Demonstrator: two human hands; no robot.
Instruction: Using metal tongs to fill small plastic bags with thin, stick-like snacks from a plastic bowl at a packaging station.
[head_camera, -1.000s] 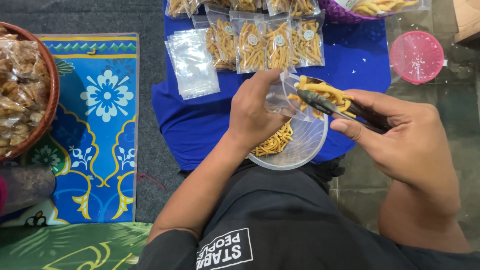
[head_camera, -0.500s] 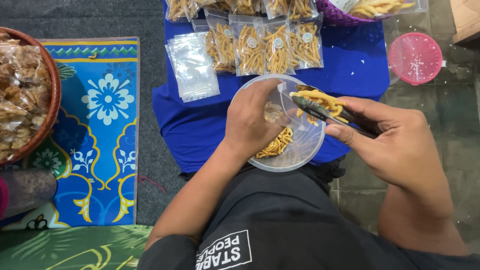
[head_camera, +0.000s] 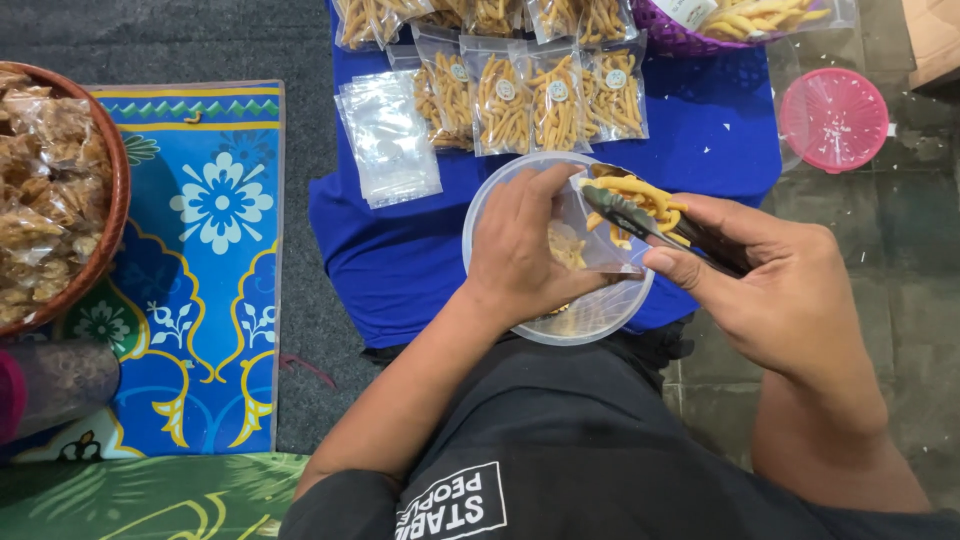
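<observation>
- Two hands work over a clear plastic bowl (head_camera: 590, 315) that sits on a blue cloth (head_camera: 400, 250), close in front of the person's lap.
- Left hand (head_camera: 525, 250): curled above the bowl, fingers pinching open a small clear bag (head_camera: 590, 245); a few yellow pieces show inside it.
- Right hand (head_camera: 775, 285): closed around dark tongs (head_camera: 650, 222), thumb on top. The tong tips clamp a bunch of yellow snack sticks (head_camera: 640, 195) right at the bag's mouth, touching or just above it; cannot tell which.
- Surface: the blue cloth lies on a dark grey floor. Beyond the left hand, a stack of empty clear bags (head_camera: 390, 150); beyond both hands, a row of filled, sealed snack bags (head_camera: 530, 100), each with a small round sticker.
- Far side of the right hand: a pink perforated lid (head_camera: 833, 118) on the stone-coloured floor, well apart from the bowl.
- Outward of the left hand: a blue patterned mat (head_camera: 210, 260) with white flowers and yellow borders; past it, a brown basket (head_camera: 105, 230) of wrapped brown snacks.
- Cut off: the basket at the frame's edge, a purple basket (head_camera: 690, 35) at the top with more yellow sticks, and the upper row of filled bags.
- Hidden: most of the bowl's contents, covered by the left hand and bag.
- Hard to make out: a blurred cylindrical container (head_camera: 60, 385) near the left elbow.
</observation>
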